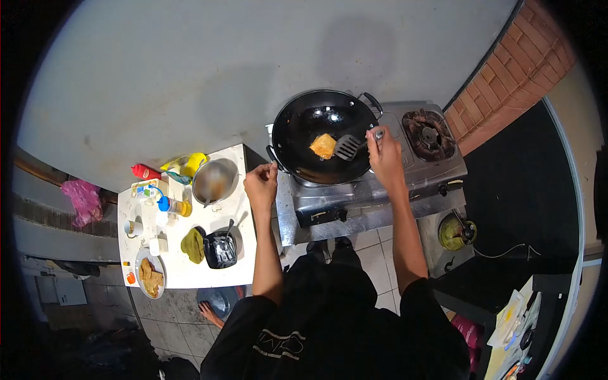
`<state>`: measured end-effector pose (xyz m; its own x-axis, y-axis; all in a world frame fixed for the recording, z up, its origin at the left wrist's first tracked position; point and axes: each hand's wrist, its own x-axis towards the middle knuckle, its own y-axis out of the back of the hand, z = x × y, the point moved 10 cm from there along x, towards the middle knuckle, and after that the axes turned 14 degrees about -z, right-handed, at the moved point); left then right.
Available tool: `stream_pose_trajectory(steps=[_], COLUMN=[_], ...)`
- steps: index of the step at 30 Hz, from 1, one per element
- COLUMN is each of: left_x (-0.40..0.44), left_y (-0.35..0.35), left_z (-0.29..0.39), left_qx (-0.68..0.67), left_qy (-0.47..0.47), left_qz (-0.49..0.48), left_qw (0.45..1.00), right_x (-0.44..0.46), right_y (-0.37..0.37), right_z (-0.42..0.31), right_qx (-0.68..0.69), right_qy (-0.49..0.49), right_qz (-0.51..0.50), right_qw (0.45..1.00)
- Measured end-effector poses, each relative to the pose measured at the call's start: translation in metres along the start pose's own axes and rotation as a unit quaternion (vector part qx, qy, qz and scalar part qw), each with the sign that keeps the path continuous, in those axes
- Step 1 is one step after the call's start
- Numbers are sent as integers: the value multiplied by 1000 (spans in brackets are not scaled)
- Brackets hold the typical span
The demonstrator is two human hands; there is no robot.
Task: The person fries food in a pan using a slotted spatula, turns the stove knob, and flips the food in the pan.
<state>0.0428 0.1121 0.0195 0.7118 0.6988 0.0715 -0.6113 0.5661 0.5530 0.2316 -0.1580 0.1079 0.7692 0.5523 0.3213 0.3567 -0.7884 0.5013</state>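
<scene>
Right hand [385, 158] grips the spatula [346, 147], its slotted head inside the wok [296, 123] just beside the fried piece [323, 145] near the wok's middle; can't tell if they touch. Left hand [261, 183] is at the wok's left handle, fingers bunched narrow, can't tell if actually gripping. Wok sits on the left side of the stove [323, 197]; table [191, 219] beside it carries a bowl [202, 178], black dish [221, 261] and plate [148, 253] of fried food.
</scene>
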Motion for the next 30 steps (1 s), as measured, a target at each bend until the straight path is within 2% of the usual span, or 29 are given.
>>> stream_pose_trajectory(steps=[1,5,8,11,14,18,27,30], left_x=[0,0,-1,-2,-4,-5,-4,-3], left_y=[-1,2,5,12,14,16,11,10], left_z=[1,3,6,14,12,10,7,8], left_qx=[-3,-3,1,23,19,18,11,6], left_qy=[-7,-7,4,-4,5,16,8,-1], left_qz=[-3,-2,1,15,7,4,0,5], left_qw=[1000,1000,1000,1000,1000,1000,1000,1000], right_x=[7,34,45,54,62,64,66,72], right_y=[3,-10,-27,-31,-28,-33,-20,-22], right_z=[-12,-19,-8,1,25,51,-12,-11], right_qx=[-51,-130,-118,-101,-74,24,-52,-31], right_qy=[27,26,53,41,51,6,63,76], right_qz=[-13,-104,-132,-138,-92,-124,-84,-63], right_qw=[998,986,983,984,992,992,993,995])
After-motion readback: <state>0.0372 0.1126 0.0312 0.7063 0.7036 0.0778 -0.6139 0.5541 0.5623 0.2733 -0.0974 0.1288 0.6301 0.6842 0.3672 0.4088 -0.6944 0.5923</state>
